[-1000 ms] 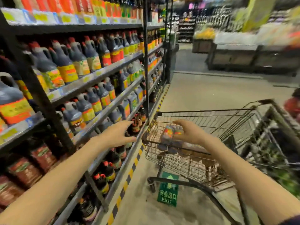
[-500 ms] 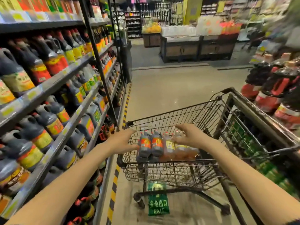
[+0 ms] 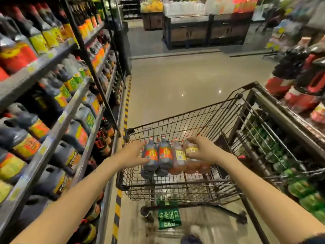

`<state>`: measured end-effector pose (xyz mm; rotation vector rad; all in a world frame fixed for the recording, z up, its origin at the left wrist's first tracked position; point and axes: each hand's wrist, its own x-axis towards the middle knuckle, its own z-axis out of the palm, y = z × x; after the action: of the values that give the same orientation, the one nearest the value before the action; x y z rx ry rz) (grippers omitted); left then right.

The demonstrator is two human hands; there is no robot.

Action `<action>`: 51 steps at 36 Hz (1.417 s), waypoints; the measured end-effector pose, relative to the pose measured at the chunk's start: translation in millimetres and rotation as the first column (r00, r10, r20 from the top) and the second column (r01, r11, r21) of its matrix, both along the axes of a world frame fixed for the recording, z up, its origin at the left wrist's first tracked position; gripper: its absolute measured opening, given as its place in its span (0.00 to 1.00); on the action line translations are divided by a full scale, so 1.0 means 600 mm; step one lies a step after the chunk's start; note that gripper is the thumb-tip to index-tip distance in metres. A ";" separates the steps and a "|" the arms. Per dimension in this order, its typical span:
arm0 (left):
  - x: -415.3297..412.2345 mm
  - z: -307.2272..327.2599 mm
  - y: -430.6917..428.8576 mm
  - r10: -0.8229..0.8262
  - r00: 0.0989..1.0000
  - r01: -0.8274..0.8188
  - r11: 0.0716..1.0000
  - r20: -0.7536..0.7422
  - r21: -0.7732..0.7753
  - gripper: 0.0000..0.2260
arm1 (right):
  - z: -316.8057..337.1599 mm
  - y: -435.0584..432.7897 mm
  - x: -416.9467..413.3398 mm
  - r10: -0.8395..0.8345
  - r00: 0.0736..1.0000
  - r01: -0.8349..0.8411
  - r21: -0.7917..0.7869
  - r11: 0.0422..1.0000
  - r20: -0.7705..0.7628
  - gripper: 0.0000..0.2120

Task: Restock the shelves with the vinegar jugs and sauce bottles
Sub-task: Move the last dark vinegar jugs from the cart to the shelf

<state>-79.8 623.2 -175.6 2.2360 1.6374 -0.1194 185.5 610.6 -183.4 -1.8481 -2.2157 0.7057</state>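
Cart [image 3: 175, 120]: dark wire mesh, w/ two dark-brown jugs [image 3: 158, 155] (red caps, red-orange labels) & amber jugs [image 3: 179, 159] (red caps, yellow labels). Floor [image 3: 184, 81] is glossy beige, w/ a yellow-black hazard stripe [image 3: 126, 106] & a green exit sign [image 3: 169, 219] in white lettering. Shelves [image 3: 44, 67] are grey w/ yellow price tags, their shelf jugs [image 3: 22, 141] dark w/ yellow, orange & green labels; on the right, red-and-black jugs [image 3: 307, 76] & green bottles [image 3: 306, 189], blurred.
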 end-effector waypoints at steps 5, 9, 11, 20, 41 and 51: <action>0.023 -0.028 0.058 0.036 0.999 -0.036 0.997 0.000 -0.061 0.29 | -0.032 0.068 0.024 0.043 0.999 -0.041 -0.061 0.997 0.018 0.32; 0.041 -0.047 0.106 0.081 0.997 -0.080 0.991 0.000 -0.107 0.27 | -0.063 0.125 0.040 0.092 0.995 -0.088 -0.120 0.989 0.023 0.31; 0.046 -0.060 0.127 0.101 0.995 -0.104 0.987 -0.024 -0.125 0.29 | -0.080 0.154 0.049 0.121 0.992 -0.115 -0.153 0.982 0.028 0.27; 0.053 -0.133 0.183 0.241 0.968 -0.249 0.942 -0.064 -0.224 0.33 | -0.146 0.253 0.049 0.267 0.953 -0.230 -0.231 0.945 0.142 0.33; 0.024 -0.326 0.256 0.389 0.921 -0.367 0.850 -0.019 -0.378 0.28 | -0.344 0.340 -0.022 0.339 0.938 -0.300 -0.322 0.898 0.070 0.34; 0.016 -0.467 0.281 0.629 0.773 -0.535 0.716 0.083 -0.449 0.40 | -0.430 0.353 -0.044 0.229 0.972 -0.230 -0.370 0.900 -0.047 0.25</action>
<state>-70.4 791.6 -455.5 1.2895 1.8993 -0.0210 158.8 822.5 -441.3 -1.7425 -2.4603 1.2508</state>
